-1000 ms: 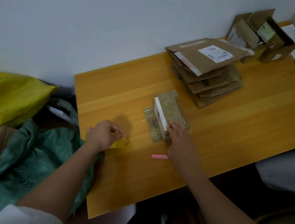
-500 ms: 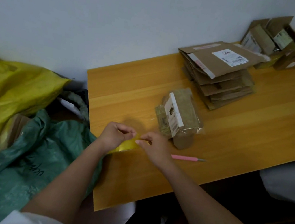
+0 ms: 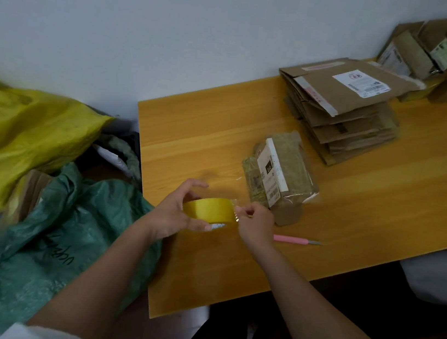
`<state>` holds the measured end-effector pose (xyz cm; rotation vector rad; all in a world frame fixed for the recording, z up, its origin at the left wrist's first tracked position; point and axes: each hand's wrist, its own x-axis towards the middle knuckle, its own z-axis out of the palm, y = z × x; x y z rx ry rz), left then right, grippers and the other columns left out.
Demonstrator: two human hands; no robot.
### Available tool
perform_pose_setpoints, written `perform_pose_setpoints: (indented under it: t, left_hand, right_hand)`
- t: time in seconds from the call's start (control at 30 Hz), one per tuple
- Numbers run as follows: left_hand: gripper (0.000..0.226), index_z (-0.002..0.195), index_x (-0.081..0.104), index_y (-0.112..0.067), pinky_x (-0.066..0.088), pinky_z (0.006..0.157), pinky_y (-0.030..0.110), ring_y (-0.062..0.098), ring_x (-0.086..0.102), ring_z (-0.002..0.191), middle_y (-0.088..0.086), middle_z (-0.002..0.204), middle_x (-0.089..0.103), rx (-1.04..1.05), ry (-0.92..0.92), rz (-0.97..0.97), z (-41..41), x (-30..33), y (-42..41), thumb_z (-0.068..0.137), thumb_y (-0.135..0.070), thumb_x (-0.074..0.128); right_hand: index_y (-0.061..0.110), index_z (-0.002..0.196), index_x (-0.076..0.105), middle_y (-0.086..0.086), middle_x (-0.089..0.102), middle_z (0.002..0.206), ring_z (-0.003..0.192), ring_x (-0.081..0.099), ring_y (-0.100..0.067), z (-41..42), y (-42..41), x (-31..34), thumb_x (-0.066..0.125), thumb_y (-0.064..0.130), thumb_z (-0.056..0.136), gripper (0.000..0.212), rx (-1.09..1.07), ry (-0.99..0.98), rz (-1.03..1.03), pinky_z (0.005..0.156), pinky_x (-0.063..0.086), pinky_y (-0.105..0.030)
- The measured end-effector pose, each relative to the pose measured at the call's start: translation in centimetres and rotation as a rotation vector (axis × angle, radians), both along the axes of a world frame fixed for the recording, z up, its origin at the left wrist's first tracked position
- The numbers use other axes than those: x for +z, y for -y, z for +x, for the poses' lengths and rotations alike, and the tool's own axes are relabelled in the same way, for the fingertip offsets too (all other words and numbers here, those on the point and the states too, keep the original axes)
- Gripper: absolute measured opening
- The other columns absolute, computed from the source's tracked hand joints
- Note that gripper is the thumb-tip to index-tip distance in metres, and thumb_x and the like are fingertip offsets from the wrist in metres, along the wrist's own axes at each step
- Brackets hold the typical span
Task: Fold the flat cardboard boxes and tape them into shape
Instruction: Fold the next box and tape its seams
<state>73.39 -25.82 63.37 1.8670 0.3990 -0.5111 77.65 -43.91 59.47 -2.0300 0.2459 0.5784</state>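
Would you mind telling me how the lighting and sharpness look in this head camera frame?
Head view: dim, flat light; soft shadow on the table behind the tape roll; the right hand slightly soft; glare on the wrapped packet; wide-angle bending at the edges.

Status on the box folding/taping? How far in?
Early. Done: some opened-up boxes stand at the table's far end. In hand: left hand holds the yellow tape roll; right hand pinches its loose end. Left: the stack of flat cardboard boxes lies unfolded; pink knife unused.
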Motion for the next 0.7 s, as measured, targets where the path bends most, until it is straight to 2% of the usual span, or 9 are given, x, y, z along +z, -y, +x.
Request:
perform_pose_setpoints:
  t: [0.07,0.13,0.23,0.33,0.43,0.53,0.6,0.63,0.7]
  left_hand:
    - [0.066,0.116,0.051,-0.036,0.053,0.068,0.021,0.023,0.057,0.104,0.001,0.117,0.051,-0.024,0.045,-0.01,-0.1,-0.2,-0.4,0.068,-0.011,0.087]
    - [0.056,0.114,0.054,-0.035,0.05,0.079,0.025,0.026,0.054,0.11,0.001,0.121,0.052,-0.083,0.135,0.11,0.2,-0.3,-1.2,0.073,-0.012,0.084]
    - [0.056,0.125,0.048,-0.037,0.039,0.094,0.035,0.025,0.044,0.121,0.001,0.13,0.048,-0.262,0.235,0.327,1.6,0.4,-2.1,0.082,-0.013,0.076]
    - [0.055,0.132,0.052,-0.033,0.044,0.088,0.041,0.03,0.046,0.114,0.006,0.125,0.046,-0.447,0.32,0.613,3.8,1.4,-2.5,0.085,-0.012,0.072]
    - [0.056,0.132,0.055,-0.033,0.043,0.09,0.042,0.032,0.043,0.119,0.009,0.123,0.046,-0.52,0.366,0.845,5.7,1.6,-3.4,0.084,-0.009,0.07]
    - [0.062,0.135,0.054,-0.033,0.042,0.089,0.04,0.032,0.036,0.121,0.01,0.131,0.037,-0.55,0.318,0.897,6.3,1.0,-3.5,0.083,-0.003,0.07]
    - [0.064,0.136,0.054,-0.034,0.041,0.092,0.041,0.032,0.029,0.12,0.01,0.13,0.032,-0.569,0.323,0.937,6.4,0.5,-3.2,0.082,-0.006,0.073]
    - [0.064,0.137,0.053,-0.037,0.04,0.095,0.042,0.031,0.027,0.118,0.008,0.128,0.032,-0.57,0.321,0.914,6.4,0.1,-3.1,0.082,-0.012,0.076]
    - [0.067,0.138,0.049,-0.042,0.035,0.1,0.04,0.026,0.024,0.118,0.004,0.125,0.032,-0.554,0.282,0.793,6.4,-0.5,-2.8,0.08,-0.03,0.079]
  right_hand:
    - [0.012,0.087,0.058,-0.003,0.061,0.089,0.081,0.056,-0.017,0.3,0.0,-0.2,0.06,0.019,0.095,0.011,-0.045,-0.037,0.026,0.061,0.04,-0.028]
    - [0.011,0.088,0.058,-0.006,0.064,0.093,0.082,0.06,-0.017,0.5,0.0,-0.2,0.058,0.017,0.096,0.01,-0.088,-0.091,0.065,0.065,0.049,-0.029]
    - [0.006,0.095,0.059,-0.005,0.065,0.092,0.082,0.065,-0.015,0.3,-0.4,-0.4,0.055,0.016,0.098,0.012,-0.222,-0.223,0.272,0.073,0.057,-0.028]
    - [0.002,0.094,0.059,-0.011,0.067,0.096,0.09,0.07,-0.021,0.2,-1.7,-0.9,0.056,0.017,0.099,0.016,-0.381,-0.315,0.458,0.085,0.058,-0.037]
    - [0.003,0.093,0.058,-0.013,0.07,0.099,0.09,0.071,-0.02,0.4,-2.8,-1.2,0.055,0.017,0.099,0.015,-0.389,-0.307,0.516,0.08,0.059,-0.034]
    - [0.004,0.092,0.062,-0.008,0.072,0.089,0.082,0.07,-0.016,0.7,-2.7,-1.5,0.06,0.021,0.096,0.018,-0.352,-0.285,0.441,0.076,0.06,-0.034]
    - [0.003,0.087,0.066,-0.004,0.07,0.078,0.069,0.065,-0.014,0.7,-2.3,-2.0,0.068,0.027,0.09,0.024,-0.321,-0.249,0.316,0.064,0.058,-0.028]
    - [0.004,0.082,0.067,-0.003,0.067,0.071,0.062,0.06,-0.012,0.8,-2.0,-2.3,0.07,0.028,0.088,0.025,-0.315,-0.224,0.24,0.055,0.052,-0.024]
    - [0.008,0.075,0.067,0.0,0.062,0.065,0.058,0.054,-0.011,1.0,-1.4,-2.9,0.073,0.03,0.086,0.026,-0.3,-0.17,0.092,0.05,0.039,-0.022]
